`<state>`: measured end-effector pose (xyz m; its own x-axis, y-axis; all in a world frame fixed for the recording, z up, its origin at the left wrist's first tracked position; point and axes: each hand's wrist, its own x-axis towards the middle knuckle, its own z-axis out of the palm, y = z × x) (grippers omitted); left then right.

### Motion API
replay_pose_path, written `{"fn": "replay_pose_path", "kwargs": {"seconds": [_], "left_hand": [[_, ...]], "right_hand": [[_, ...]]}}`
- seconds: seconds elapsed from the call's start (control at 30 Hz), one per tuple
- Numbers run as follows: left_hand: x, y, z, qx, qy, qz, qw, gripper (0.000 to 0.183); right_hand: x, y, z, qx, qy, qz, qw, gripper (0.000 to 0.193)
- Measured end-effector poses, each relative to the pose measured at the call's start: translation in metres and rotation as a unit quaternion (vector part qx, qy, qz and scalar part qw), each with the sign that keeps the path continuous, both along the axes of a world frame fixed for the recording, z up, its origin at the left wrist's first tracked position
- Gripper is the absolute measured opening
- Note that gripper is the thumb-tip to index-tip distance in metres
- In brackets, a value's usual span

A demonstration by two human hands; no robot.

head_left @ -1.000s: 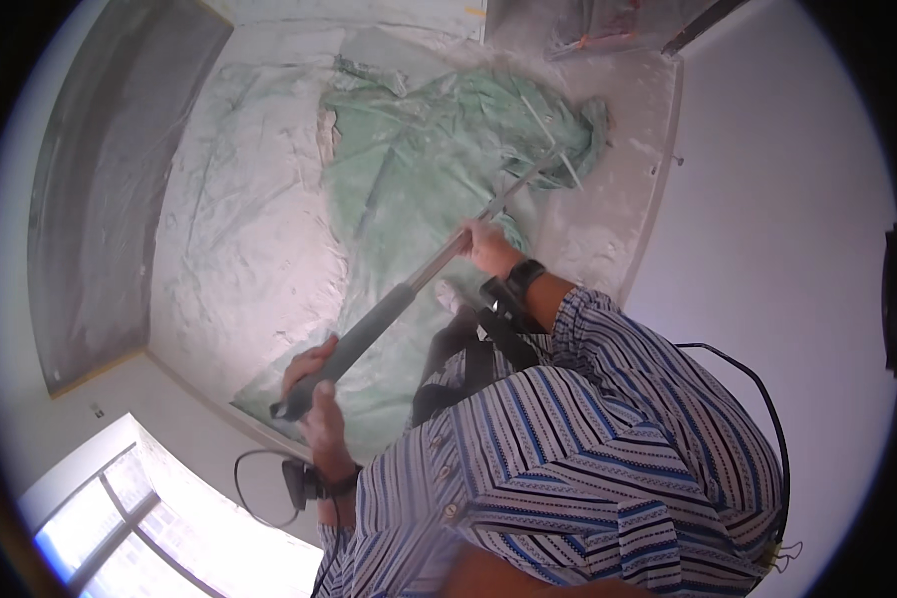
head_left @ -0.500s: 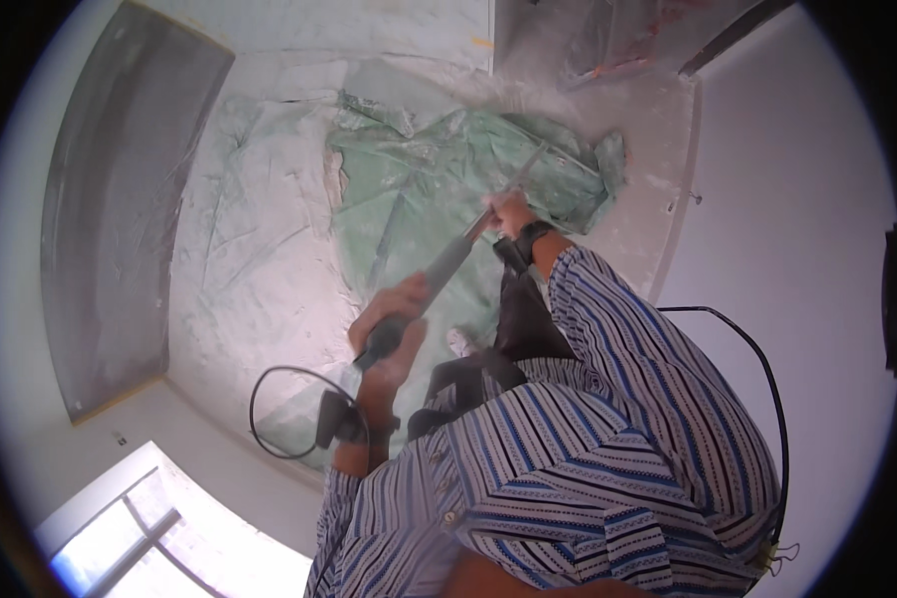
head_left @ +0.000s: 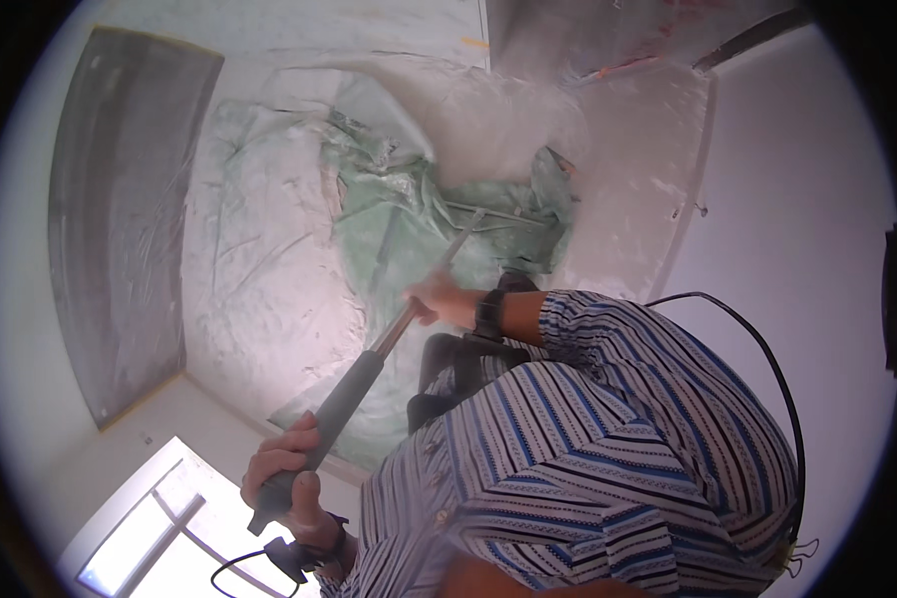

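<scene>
left hand (head_left: 294, 483) wrapped round the thick end of a long grey pole (head_left: 354, 394), right hand (head_left: 444, 301) gripping farther up, pale thin crossbar (head_left: 513, 217) over rumpled dusty green sheet (head_left: 369, 214); likely push-pull step, next stroke needs both grips firm.

Pole (head_left: 371, 369) that had a dull metal shaft (head_left: 399, 331) and matt, plastic-looking grip (head_left: 347, 404), sheet (head_left: 399, 239) at twelve o'clock that looked like crumpled plastic with a dusty finish, shirt (head_left: 558, 429) that was soft cloth, wall (head_left: 797, 249) at three o'clock that looked smooth and matt.
</scene>
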<state>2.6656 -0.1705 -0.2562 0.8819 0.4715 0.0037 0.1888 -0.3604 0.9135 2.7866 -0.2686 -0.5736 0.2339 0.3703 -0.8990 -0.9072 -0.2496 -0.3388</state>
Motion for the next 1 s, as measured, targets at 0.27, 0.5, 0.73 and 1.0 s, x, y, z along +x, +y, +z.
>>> {"fn": "replay_pose_path", "kwargs": {"seconds": [0.27, 0.5, 0.73, 1.0], "left_hand": [[0.025, 0.019, 0.022, -0.009, -0.095, 0.039, 0.995, 0.039], [0.047, 0.060, 0.041, -0.058, -0.150, -0.044, 0.986, 0.038], [0.044, 0.082, 0.049, -0.077, -0.221, -0.031, 0.972, 0.034], [0.074, 0.065, -0.040, -0.097, -0.163, -0.135, 0.972, 0.016]], "right_hand": [[0.050, -0.032, 0.058, 0.076, -0.003, 0.010, 0.997, 0.015], [0.080, -0.053, 0.132, 0.006, -0.019, -0.009, 1.000, 0.014], [0.096, -0.037, 0.149, 0.013, -0.020, -0.035, 0.999, 0.009], [0.169, -0.008, 0.019, 0.079, -0.145, -0.025, 0.986, 0.013]]}}
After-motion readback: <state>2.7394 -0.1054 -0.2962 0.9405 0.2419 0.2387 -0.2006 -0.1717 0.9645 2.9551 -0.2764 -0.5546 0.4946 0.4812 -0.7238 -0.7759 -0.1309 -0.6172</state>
